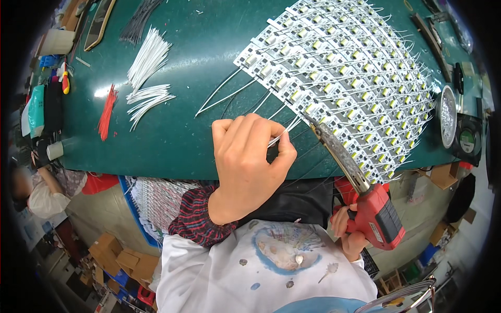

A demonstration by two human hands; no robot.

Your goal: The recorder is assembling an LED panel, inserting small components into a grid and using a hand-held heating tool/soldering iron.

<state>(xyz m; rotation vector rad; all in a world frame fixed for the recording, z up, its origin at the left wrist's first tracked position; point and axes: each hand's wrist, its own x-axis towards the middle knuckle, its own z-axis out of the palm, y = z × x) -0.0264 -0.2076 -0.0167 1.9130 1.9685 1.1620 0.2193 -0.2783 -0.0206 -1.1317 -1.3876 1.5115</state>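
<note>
My left hand point(249, 159) is closed in a pinch on thin white wires point(293, 125) at the near-left edge of a panel of small white circuit boards point(334, 86). Rows of yellowish components and white wires cover this panel. In my right hand point(342, 229) is a red soldering gun point(383, 216) with a metal barrel. Its tip reaches the panel's near-left edge, just right of the pinched wires. Whether the tip touches a board is too small to tell. More white wires point(222, 94) stick out from the panel's left edge.
On the green table point(193, 151) lie bundles of white wires point(150, 58), red wires point(107, 112) and dark wires point(140, 20). A round metal tin point(447, 116) and a black spool point(466, 140) stand at the right. Another person point(49, 195) is at the far left, beyond a blue-rimmed bin point(136, 211).
</note>
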